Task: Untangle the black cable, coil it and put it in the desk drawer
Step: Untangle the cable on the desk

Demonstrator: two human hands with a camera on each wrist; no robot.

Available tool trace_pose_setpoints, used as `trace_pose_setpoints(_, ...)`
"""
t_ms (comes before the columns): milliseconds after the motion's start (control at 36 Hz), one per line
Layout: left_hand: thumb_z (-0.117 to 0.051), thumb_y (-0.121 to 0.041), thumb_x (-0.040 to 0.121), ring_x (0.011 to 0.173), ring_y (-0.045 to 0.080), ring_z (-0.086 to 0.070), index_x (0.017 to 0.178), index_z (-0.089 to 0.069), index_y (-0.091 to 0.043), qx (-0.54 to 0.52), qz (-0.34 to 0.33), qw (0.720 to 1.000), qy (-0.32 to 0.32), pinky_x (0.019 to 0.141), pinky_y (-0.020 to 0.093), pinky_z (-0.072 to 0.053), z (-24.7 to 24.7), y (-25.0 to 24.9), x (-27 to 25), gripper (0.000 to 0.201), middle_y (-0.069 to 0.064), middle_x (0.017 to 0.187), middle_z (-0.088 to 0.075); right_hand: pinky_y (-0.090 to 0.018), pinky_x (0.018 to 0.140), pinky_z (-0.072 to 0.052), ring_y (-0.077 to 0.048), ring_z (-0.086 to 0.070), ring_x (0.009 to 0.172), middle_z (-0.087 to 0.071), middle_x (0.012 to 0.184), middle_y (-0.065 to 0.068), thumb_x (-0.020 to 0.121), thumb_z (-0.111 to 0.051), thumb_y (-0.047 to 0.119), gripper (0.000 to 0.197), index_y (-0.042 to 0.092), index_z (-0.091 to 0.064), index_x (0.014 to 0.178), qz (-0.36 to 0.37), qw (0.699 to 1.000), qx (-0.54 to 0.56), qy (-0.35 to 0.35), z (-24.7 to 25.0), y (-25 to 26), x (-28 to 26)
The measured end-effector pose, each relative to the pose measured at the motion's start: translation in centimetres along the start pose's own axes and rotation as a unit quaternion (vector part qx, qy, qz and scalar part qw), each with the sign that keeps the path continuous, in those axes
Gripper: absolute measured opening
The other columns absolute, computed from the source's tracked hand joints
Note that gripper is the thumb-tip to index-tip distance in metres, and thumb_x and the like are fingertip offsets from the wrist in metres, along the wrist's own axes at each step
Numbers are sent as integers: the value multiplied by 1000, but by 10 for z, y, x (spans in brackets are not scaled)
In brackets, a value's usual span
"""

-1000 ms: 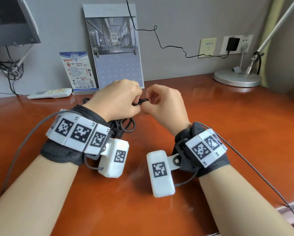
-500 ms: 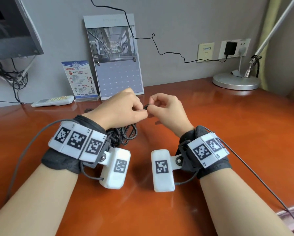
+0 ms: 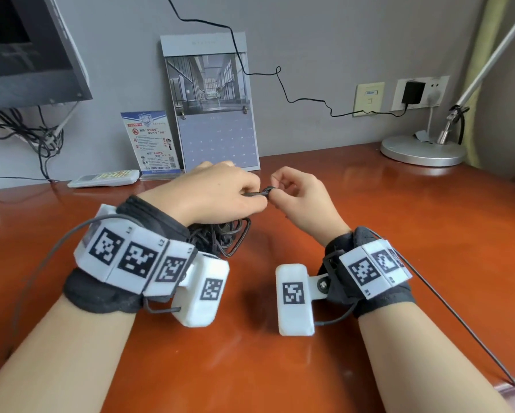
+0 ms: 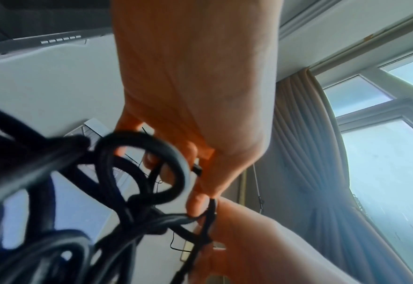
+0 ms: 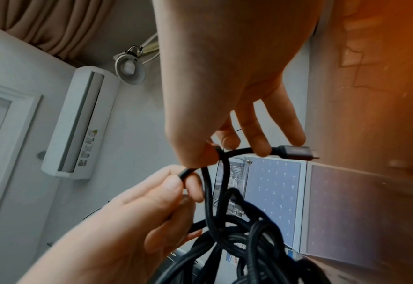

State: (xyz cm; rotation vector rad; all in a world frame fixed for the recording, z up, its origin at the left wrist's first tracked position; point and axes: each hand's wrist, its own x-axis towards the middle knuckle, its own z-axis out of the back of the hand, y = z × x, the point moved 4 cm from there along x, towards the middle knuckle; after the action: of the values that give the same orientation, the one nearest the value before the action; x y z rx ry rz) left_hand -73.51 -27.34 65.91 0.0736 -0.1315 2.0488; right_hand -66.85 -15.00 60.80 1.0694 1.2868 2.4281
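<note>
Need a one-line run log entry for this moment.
stage: untangling | left hand: pinches black cable | right hand: pinches it near plug | tangle: hangs below hands | drawer: unseen

A glossy red-brown desk point(image 3: 399, 234) carries a lamp base point(image 3: 422, 150), remote point(image 3: 104, 178), calendar point(image 3: 211, 114) and leaflet stand point(image 3: 150, 143).
</note>
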Motion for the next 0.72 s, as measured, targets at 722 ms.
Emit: trace_pose_setpoints(722,-48,-28,92,69,19,-49,70,-52,-22,-40,12,996,-80,68,36,-41,23,-3,-6,23,-6,64,-53,-36,68,-51,-31,-63,69,-65,69,-9,76,-60,6,17,22,-64,71,36,998,-22,-36,-7,13,-2)
